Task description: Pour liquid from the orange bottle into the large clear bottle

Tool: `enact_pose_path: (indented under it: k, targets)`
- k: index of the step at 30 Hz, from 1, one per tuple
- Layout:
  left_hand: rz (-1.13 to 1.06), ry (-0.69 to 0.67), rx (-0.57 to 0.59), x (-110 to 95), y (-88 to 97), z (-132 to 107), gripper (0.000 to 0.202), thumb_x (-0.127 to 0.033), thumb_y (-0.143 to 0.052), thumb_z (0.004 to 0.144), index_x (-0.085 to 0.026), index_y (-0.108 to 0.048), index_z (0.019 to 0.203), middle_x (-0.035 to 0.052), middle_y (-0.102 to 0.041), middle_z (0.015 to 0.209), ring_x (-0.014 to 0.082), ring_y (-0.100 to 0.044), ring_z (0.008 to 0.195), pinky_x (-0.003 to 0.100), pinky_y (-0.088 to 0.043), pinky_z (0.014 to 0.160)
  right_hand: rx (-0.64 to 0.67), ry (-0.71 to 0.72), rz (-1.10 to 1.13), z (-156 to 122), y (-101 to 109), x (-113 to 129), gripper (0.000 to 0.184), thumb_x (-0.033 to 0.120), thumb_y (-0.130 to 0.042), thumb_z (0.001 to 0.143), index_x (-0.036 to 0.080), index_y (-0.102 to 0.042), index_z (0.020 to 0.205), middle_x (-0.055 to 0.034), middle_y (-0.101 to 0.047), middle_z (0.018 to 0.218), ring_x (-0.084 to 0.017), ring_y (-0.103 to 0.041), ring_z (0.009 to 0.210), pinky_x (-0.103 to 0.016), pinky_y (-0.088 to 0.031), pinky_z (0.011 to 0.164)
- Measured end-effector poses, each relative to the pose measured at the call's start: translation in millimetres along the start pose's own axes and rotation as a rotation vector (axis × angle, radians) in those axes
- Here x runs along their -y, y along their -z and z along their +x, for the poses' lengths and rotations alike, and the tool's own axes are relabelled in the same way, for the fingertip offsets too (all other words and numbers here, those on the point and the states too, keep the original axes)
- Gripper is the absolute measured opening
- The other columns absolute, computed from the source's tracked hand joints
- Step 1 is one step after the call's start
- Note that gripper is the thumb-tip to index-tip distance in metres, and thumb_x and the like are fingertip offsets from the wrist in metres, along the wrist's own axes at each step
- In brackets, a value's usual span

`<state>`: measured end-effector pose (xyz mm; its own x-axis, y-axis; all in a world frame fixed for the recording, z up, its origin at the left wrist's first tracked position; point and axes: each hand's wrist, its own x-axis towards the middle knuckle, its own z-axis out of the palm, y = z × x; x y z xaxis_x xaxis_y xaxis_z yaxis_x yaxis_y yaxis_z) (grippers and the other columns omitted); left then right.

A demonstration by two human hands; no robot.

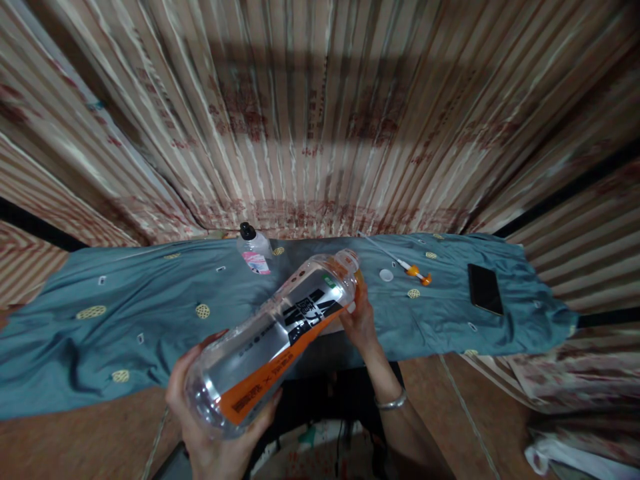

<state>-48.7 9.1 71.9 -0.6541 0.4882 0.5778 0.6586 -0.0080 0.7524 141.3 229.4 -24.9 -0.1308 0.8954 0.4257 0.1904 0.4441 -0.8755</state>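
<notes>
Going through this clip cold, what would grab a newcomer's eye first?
Most likely the big clear bottle with its silver-and-orange label, slanting across the lower middle, the left hand around its base and the right hand by its neck. Next, the bright orange pump head on the teal cloth to the right, and the tall striped curtain filling the background.

Two clear bottles [270,353] [256,257]; pump [414,271], disc [386,275], phone [485,289]: one each
</notes>
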Motion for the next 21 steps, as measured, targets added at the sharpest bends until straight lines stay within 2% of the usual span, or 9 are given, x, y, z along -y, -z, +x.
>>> enact_pose_path:
  k: [6,9,15,21]
  targets:
    - [0.008,-0.063,-0.033,4.2,-1.8,0.7,0.122,-0.060,-0.110,0.067,-0.051,-0.061,0.178,0.0005,-0.082,0.143,0.0330,-0.085,0.116,0.047,-0.078,0.095,0.009,0.005,-0.024,-0.4,-0.9,-3.1,0.083,0.086,-0.072,0.108,0.020,-0.066,0.157,-0.0214,-0.091,0.132,-0.044,-0.090,0.131,-0.058,-0.078,0.108]
    - [0.011,-0.041,-0.018,4.6,-0.9,0.0,0.120,-0.055,-0.109,0.069,-0.050,-0.060,0.179,0.0002,-0.082,0.145,0.0332,-0.085,0.119,0.047,-0.078,0.096,-0.001,0.002,-0.024,-0.7,-0.8,-4.8,0.084,0.086,-0.073,0.108,0.019,-0.066,0.158,-0.0230,-0.090,0.131,-0.044,-0.090,0.131,-0.056,-0.078,0.107]
    - [0.021,-0.081,-0.029,1.9,-0.6,3.3,0.113,-0.058,-0.106,0.076,-0.050,-0.060,0.179,-0.0006,-0.078,0.144,0.0306,-0.082,0.116,0.044,-0.076,0.093,0.040,-0.016,-0.020,-1.4,1.6,-4.4,0.083,0.083,-0.075,0.108,0.021,-0.064,0.162,-0.0210,-0.090,0.135,-0.043,-0.091,0.129,-0.053,-0.079,0.102]
    - [0.026,-0.084,-0.009,7.0,1.8,2.4,0.119,-0.062,-0.108,0.074,-0.050,-0.058,0.182,-0.0001,-0.078,0.146,0.0318,-0.082,0.119,0.046,-0.074,0.096,0.006,-0.009,-0.075,-2.8,1.5,-5.6,0.077,0.082,-0.073,0.109,0.022,-0.066,0.156,-0.0200,-0.091,0.130,-0.041,-0.093,0.119,-0.054,-0.079,0.097]
